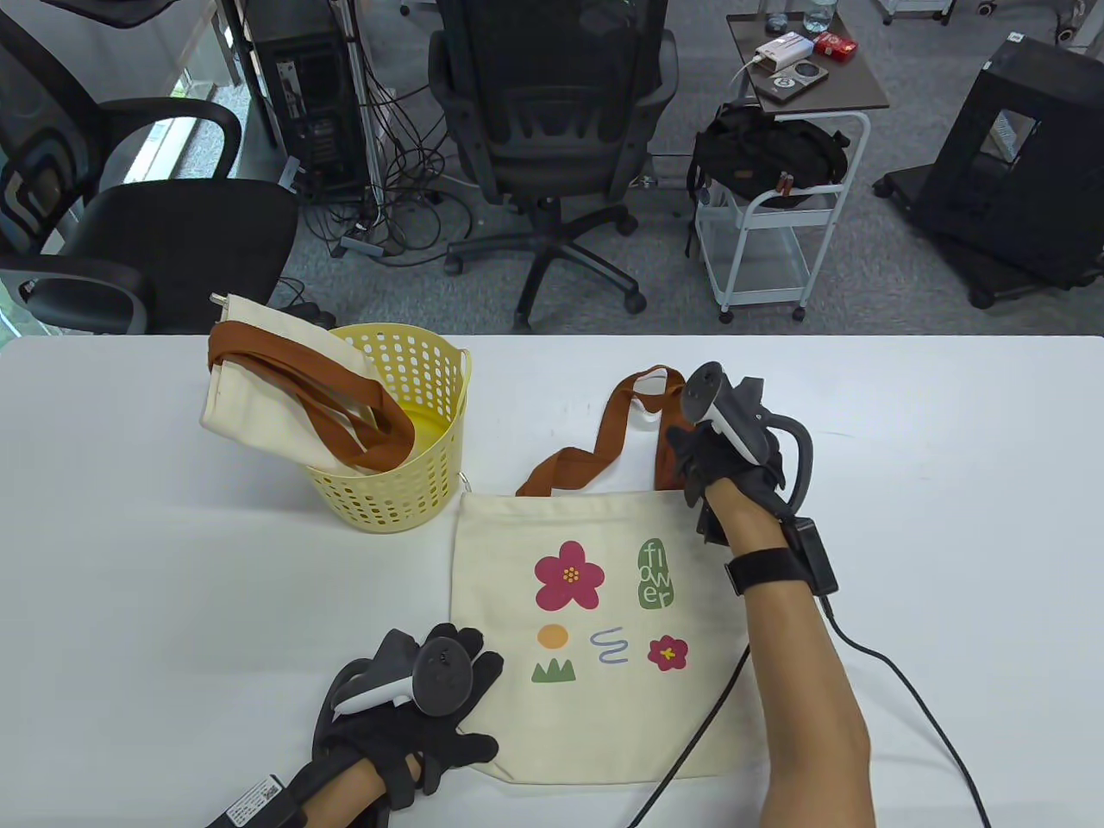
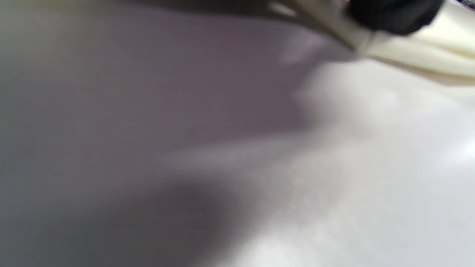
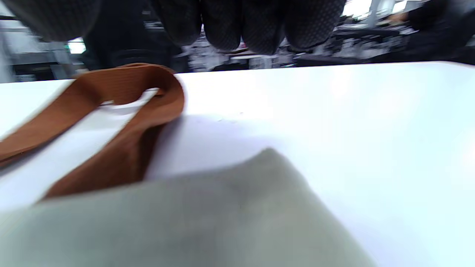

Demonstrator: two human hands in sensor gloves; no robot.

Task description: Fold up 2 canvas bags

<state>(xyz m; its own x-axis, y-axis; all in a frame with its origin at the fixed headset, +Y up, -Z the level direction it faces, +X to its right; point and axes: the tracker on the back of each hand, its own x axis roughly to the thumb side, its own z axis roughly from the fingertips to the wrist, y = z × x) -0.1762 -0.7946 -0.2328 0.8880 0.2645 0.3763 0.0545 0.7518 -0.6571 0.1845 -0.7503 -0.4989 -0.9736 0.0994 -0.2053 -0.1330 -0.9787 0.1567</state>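
Observation:
A cream canvas bag (image 1: 595,690) with flower prints lies flat on the white table (image 1: 949,448), its brown straps (image 1: 595,453) trailing away from me. My left hand (image 1: 479,699) lies spread and flat at the bag's lower left edge; in the left wrist view a blurred fingertip (image 2: 393,15) sits on cream cloth (image 2: 426,52). My right hand (image 1: 688,473) hovers at the bag's top right corner by the strap base. In the right wrist view its fingers (image 3: 256,26) hang above the strap (image 3: 122,122) and the bag corner (image 3: 222,215), holding nothing. A second cream bag (image 1: 259,371) with brown straps rests in a yellow basket (image 1: 431,362).
The basket stands at the table's back left, close to the flat bag's top left corner. A cable (image 1: 914,690) runs from my right wrist across the table's near right. Office chairs and a cart stand beyond the far edge.

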